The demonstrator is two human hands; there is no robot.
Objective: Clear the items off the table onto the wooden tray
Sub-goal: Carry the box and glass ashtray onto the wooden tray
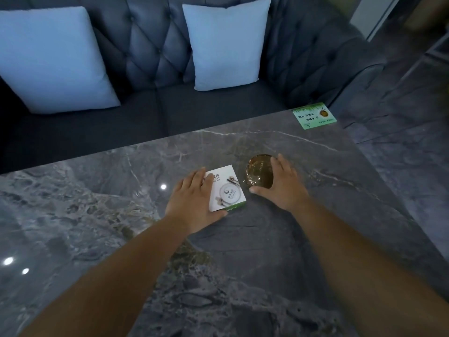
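Note:
A white box with a green side (229, 190) lies flat near the middle of the grey marble table (243, 251). My left hand (192, 198) covers its left part, fingers at the far edge and thumb curled along the near edge. Just right of the box sits a round amber glass dish (258, 175). My right hand (283, 183) arches round the dish, thumb at its near rim and fingers over its far right rim. No wooden tray is in view.
A green printed card (314, 115) lies at the table's far right corner. Behind the table stands a dark tufted sofa (150, 57) with two pale blue cushions (226, 42). The table's right edge drops to a dark stone floor (401, 142).

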